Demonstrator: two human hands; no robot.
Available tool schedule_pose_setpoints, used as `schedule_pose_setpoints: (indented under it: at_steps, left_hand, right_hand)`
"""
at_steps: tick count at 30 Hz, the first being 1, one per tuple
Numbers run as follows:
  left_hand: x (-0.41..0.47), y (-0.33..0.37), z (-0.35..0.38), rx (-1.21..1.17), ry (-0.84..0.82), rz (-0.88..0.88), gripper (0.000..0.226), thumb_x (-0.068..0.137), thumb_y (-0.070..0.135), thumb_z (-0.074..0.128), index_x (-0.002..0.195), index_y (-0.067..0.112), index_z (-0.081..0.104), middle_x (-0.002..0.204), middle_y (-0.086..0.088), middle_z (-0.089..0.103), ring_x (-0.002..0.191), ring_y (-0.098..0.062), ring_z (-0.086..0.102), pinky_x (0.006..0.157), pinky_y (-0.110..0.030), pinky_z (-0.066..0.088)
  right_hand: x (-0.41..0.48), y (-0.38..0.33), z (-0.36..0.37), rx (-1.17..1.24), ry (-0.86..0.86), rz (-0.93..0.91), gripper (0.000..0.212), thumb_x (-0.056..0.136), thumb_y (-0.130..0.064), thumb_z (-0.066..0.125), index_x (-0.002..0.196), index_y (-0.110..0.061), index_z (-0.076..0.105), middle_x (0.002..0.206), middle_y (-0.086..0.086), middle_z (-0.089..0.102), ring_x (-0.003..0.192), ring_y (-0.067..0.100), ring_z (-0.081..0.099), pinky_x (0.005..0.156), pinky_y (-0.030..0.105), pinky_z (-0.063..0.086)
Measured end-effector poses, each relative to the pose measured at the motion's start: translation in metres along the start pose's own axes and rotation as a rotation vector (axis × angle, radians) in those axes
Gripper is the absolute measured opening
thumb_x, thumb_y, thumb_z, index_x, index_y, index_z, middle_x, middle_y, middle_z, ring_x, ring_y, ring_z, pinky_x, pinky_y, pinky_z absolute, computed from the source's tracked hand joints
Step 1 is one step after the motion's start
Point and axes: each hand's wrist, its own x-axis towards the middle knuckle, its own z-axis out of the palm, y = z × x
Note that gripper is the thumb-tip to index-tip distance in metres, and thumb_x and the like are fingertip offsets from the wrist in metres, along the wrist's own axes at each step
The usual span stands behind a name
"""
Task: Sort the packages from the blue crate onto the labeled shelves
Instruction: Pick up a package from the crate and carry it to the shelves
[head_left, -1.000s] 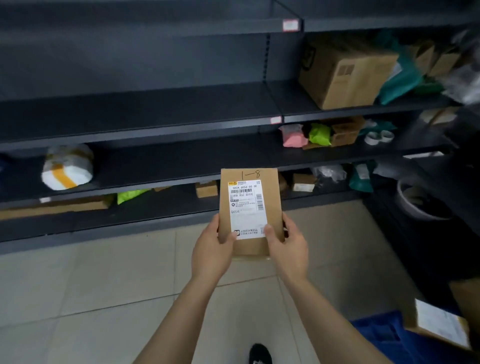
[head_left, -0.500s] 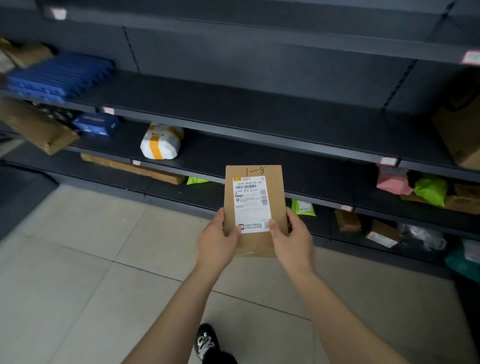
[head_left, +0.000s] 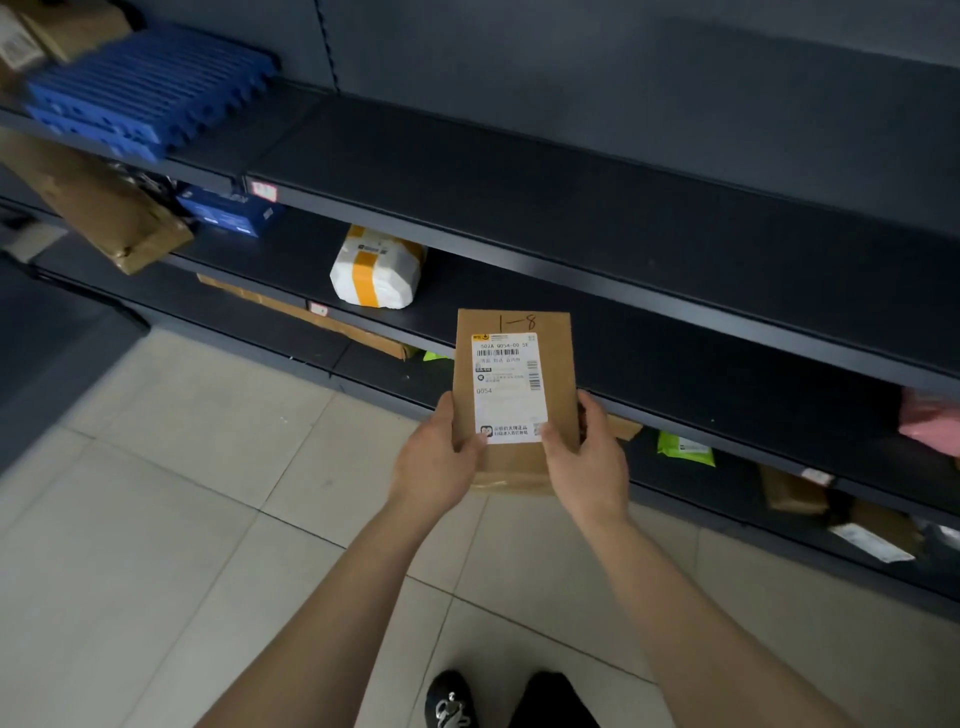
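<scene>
A flat brown cardboard package (head_left: 558, 364) with a white shipping label and "1-8" handwritten at its top is held upright in front of the dark shelves (head_left: 623, 270). My left hand (head_left: 434, 460) grips its lower left edge, thumb on the label. My right hand (head_left: 589, 460) grips the lower right edge, thumb on the front. Small label tags (head_left: 263, 191) sit on the shelf edges. The blue crate is out of view.
On the shelves lie a white parcel with orange tape (head_left: 376, 270), blue foam trays (head_left: 150, 93), a blue box (head_left: 228, 213), a long brown carton (head_left: 98, 208), a green pouch (head_left: 685, 449) and a pink bag (head_left: 930, 421). Beige tiled floor (head_left: 182, 493) lies below; my shoes (head_left: 449, 699) show at the bottom.
The view has swung left along the shelves and closer to them; the blue crate and right-hand parcels left the frame. Both hands keep the same hold on the package.
</scene>
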Motion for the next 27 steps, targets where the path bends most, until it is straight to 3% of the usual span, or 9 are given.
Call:
schedule_pose_setpoints:
  at_steps: [4, 8, 10, 13, 16, 19, 21, 23, 27]
  left_hand:
    - [0.052, -0.016, -0.005, 0.03, -0.07, -0.029, 0.061, 0.098, 0.025, 0.048, 0.151, 0.015, 0.019, 0.139, -0.004, 0.05, 0.122, -0.024, 0.052, 0.095, -0.039, 0.048]
    - [0.111, -0.04, -0.002, 0.0, -0.159, -0.051, 0.076, 0.089, 0.031, 0.063, 0.148, 0.013, 0.018, 0.131, 0.0, 0.053, 0.115, -0.019, 0.054, 0.087, -0.033, 0.049]
    - [0.142, -0.053, 0.002, -0.016, -0.208, -0.054, 0.093, 0.08, 0.032, 0.075, 0.148, 0.013, 0.016, 0.13, 0.004, 0.051, 0.112, -0.013, 0.051, 0.085, -0.027, 0.045]
    - [0.192, -0.075, 0.01, 0.011, -0.245, -0.062, 0.113, 0.07, 0.027, 0.084, 0.152, 0.012, 0.006, 0.133, 0.003, 0.047, 0.118, -0.016, 0.048, 0.09, -0.027, 0.043]
    - [0.243, -0.102, 0.022, 0.092, -0.196, -0.012, 0.103, 0.064, 0.023, 0.087, 0.143, 0.018, 0.021, 0.125, 0.0, 0.054, 0.115, -0.02, 0.053, 0.091, -0.034, 0.047]
    - [0.289, -0.128, 0.036, 0.126, -0.156, 0.017, 0.108, 0.068, 0.024, 0.084, 0.148, 0.016, 0.013, 0.127, -0.005, 0.053, 0.116, -0.023, 0.052, 0.094, -0.039, 0.047]
    - [0.317, -0.141, 0.046, 0.13, -0.142, 0.045, 0.111, 0.071, 0.023, 0.082, 0.152, 0.014, 0.007, 0.13, -0.006, 0.051, 0.119, -0.025, 0.05, 0.091, -0.034, 0.045]
    - [0.344, -0.152, 0.055, 0.131, -0.126, 0.074, 0.107, 0.075, 0.023, 0.08, 0.152, 0.011, 0.007, 0.132, -0.007, 0.05, 0.121, -0.024, 0.049, 0.088, -0.028, 0.041]
    - [0.4, -0.165, 0.066, 0.166, -0.076, 0.136, 0.102, 0.075, 0.029, 0.08, 0.15, 0.012, 0.014, 0.134, -0.007, 0.052, 0.123, -0.026, 0.05, 0.092, -0.033, 0.042]
  right_hand:
    - [0.05, -0.004, 0.031, -0.041, -0.103, -0.037, 0.057, 0.094, -0.031, 0.06, 0.144, -0.031, 0.034, 0.135, -0.007, 0.055, 0.123, 0.017, 0.053, 0.098, 0.041, 0.049]
    - [0.102, 0.002, 0.067, -0.034, -0.225, -0.091, 0.062, 0.091, -0.023, 0.064, 0.145, -0.027, 0.034, 0.127, -0.013, 0.055, 0.12, 0.012, 0.053, 0.094, 0.032, 0.05]
    - [0.129, 0.009, 0.086, -0.06, -0.304, -0.101, 0.074, 0.086, -0.023, 0.068, 0.148, -0.027, 0.027, 0.126, -0.014, 0.052, 0.121, 0.012, 0.05, 0.096, 0.03, 0.047]
    - [0.17, 0.022, 0.116, -0.08, -0.403, -0.089, 0.098, 0.08, -0.029, 0.074, 0.154, -0.029, 0.008, 0.138, -0.008, 0.044, 0.13, 0.012, 0.04, 0.104, 0.034, 0.041]
    - [0.206, 0.033, 0.143, -0.077, -0.474, -0.11, 0.104, 0.079, -0.026, 0.077, 0.154, -0.032, 0.004, 0.13, -0.019, 0.033, 0.126, 0.001, 0.029, 0.104, 0.024, 0.03]
    - [0.242, 0.045, 0.172, -0.098, -0.475, -0.165, 0.099, 0.079, -0.015, 0.077, 0.153, -0.027, 0.011, 0.123, -0.017, 0.033, 0.12, -0.001, 0.03, 0.101, 0.014, 0.03]
    - [0.267, 0.057, 0.193, -0.116, -0.419, -0.21, 0.099, 0.079, -0.015, 0.076, 0.154, -0.025, 0.011, 0.136, -0.008, 0.039, 0.128, 0.008, 0.036, 0.107, 0.025, 0.035]
    - [0.292, 0.064, 0.209, -0.134, -0.378, -0.232, 0.096, 0.082, -0.017, 0.074, 0.155, -0.024, 0.011, 0.144, 0.0, 0.037, 0.13, 0.011, 0.038, 0.106, 0.026, 0.034]
    - [0.341, 0.071, 0.232, -0.165, -0.319, -0.277, 0.087, 0.084, -0.022, 0.072, 0.154, -0.025, 0.02, 0.141, 0.001, 0.042, 0.125, 0.013, 0.046, 0.105, 0.034, 0.043]
